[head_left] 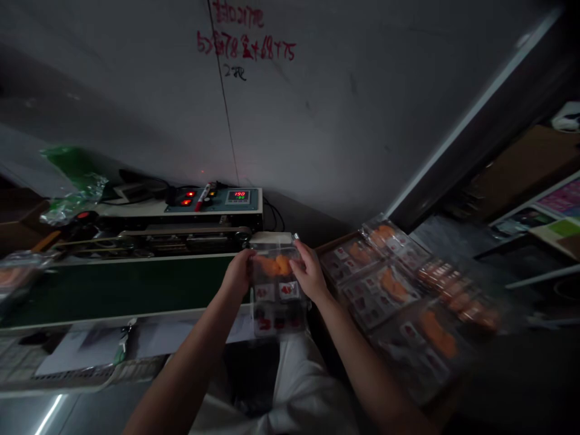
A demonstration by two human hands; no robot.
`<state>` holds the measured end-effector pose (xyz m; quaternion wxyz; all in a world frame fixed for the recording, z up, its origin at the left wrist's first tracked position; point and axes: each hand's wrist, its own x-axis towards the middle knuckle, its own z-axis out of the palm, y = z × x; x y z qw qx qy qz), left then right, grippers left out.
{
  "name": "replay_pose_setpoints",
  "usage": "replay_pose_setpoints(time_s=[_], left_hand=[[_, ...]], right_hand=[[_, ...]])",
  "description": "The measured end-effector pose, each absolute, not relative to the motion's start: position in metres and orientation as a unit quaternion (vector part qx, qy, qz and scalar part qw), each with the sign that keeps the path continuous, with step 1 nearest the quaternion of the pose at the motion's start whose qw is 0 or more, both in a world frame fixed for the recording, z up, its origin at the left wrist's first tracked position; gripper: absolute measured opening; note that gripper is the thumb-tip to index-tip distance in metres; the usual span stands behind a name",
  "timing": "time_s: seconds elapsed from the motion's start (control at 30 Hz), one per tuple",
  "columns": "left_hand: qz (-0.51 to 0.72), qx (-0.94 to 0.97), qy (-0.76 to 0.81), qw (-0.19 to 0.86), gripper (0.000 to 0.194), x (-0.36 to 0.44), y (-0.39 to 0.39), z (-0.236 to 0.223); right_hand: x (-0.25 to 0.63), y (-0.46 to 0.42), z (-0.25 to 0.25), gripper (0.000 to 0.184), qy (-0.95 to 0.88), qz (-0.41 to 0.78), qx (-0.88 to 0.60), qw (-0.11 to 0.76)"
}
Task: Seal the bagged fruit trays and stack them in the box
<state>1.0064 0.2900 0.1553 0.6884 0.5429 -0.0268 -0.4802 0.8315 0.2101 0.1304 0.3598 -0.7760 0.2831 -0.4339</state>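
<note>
Between my two hands is a clear plastic package (277,296) with an orange piece at its top and small red-and-white cards and dark red pieces below. My left hand (238,275) grips its upper left edge, fingers closed. At the upper right edge my right hand (310,270) pinches the plastic, with a bit of clear film sticking up by the fingertips. The package is just past the right end of the green conveyor belt (136,287) of a sealing machine. Behind the belt, the control panel (215,199) shows lit red lights and a red-and-green number display.
Several similar packages (389,284) lie in a box to my right, beside a clear pack of orange-brown items (457,290). A red-and-white marker (203,196) rests on the machine. Another package (20,275) sits at the belt's left end. Handwriting marks the grey wall.
</note>
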Motion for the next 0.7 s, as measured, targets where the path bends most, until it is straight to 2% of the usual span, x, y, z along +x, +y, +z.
replay_pose_setpoints(time_s=[0.27,0.53,0.7], left_hand=[[-0.440,0.578,-0.038,0.686,0.030,1.013,0.287,0.156],[-0.433,0.590,-0.039,0.680,0.021,1.025,0.271,0.155],[-0.401,0.600,-0.040,0.691,0.018,1.029,0.266,0.152]], right_hand=[[0.837,0.212,0.126,0.054,0.322,-0.439,-0.765,0.343],[0.848,0.204,0.115,0.049,0.397,-0.442,-0.747,0.299],[0.861,0.197,0.102,0.049,0.403,-0.445,-0.728,0.331]])
